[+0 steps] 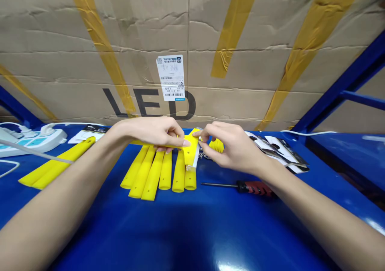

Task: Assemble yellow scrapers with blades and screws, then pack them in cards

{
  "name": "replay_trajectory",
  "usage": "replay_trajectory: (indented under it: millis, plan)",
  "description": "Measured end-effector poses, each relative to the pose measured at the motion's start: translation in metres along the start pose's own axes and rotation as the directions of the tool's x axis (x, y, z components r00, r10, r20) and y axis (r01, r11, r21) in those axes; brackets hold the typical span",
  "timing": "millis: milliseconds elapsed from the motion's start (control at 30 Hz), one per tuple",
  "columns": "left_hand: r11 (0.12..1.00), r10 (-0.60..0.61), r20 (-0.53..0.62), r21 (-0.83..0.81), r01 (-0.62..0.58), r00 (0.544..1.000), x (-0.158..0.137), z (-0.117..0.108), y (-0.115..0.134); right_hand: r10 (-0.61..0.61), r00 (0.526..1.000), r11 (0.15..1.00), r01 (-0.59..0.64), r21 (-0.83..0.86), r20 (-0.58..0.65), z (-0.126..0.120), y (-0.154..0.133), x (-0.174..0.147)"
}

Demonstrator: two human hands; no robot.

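Observation:
My left hand (158, 134) is closed around the handle of a yellow scraper, held level above the table. The scraper's flat head (190, 150) points right and shows a small hole and a pale strip along its right edge. At the head's upper right corner, my right hand (222, 142) is pinched, with something small and shiny at its fingertips that I cannot make out. Beneath my left hand, several yellow plastic handles (150, 174) lie in a row with their open ends toward me. A screwdriver (255, 187) with a red and black grip lies below my right hand.
More yellow handles (57, 162) lie at the left, near a white power strip (39, 140) and its cables. Printed cards (279, 152) are piled at the right. A large taped carton (204, 34) stands behind the blue table (168, 235), between blue metal posts (337, 86).

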State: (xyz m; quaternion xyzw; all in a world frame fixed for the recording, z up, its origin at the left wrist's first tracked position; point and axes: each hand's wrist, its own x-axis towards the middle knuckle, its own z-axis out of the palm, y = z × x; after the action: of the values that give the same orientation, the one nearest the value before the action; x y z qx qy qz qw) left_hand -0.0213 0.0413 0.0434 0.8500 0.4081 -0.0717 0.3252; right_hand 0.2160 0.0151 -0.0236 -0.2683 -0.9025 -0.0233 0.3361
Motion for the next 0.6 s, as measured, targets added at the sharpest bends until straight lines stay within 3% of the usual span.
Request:
replay_trajectory:
  millis: [133, 267, 367, 467, 533, 600]
  plan:
    - [0.997, -0.06, 0.015, 0.038, 0.06, 0.998, 0.002, 0.001, 0.001, 0.103, 0.994, 0.974, -0.094, 0.205, -0.033, -0.002, 0.0, 0.002]
    - [0.996, -0.075, 0.011, 0.056, 0.075, 0.997, 0.003, 0.001, -0.001, 0.212, 0.977, 0.959, -0.2, 0.2, -0.038, -0.007, 0.008, 0.003]
    - [0.993, -0.101, 0.013, 0.062, 0.1, 0.995, 0.003, 0.0, -0.003, 0.231, 0.961, 0.963, -0.248, 0.106, 0.152, -0.009, 0.018, 0.0]
    - [0.988, -0.122, 0.003, 0.093, 0.121, 0.993, 0.003, 0.0, -0.005, 0.27, 0.882, 0.959, -0.284, -0.022, 0.386, -0.007, 0.026, -0.004]
    - [0.987, -0.127, -0.001, 0.104, 0.126, 0.992, 0.002, 0.0, -0.005, 0.298, 0.843, 0.951, -0.302, -0.063, 0.447, -0.004, 0.029, -0.006]
    - [0.986, -0.127, -0.001, 0.113, 0.126, 0.992, 0.002, 0.0, -0.005, 0.3, 0.836, 0.95, -0.303, -0.069, 0.46, -0.001, 0.03, -0.007]
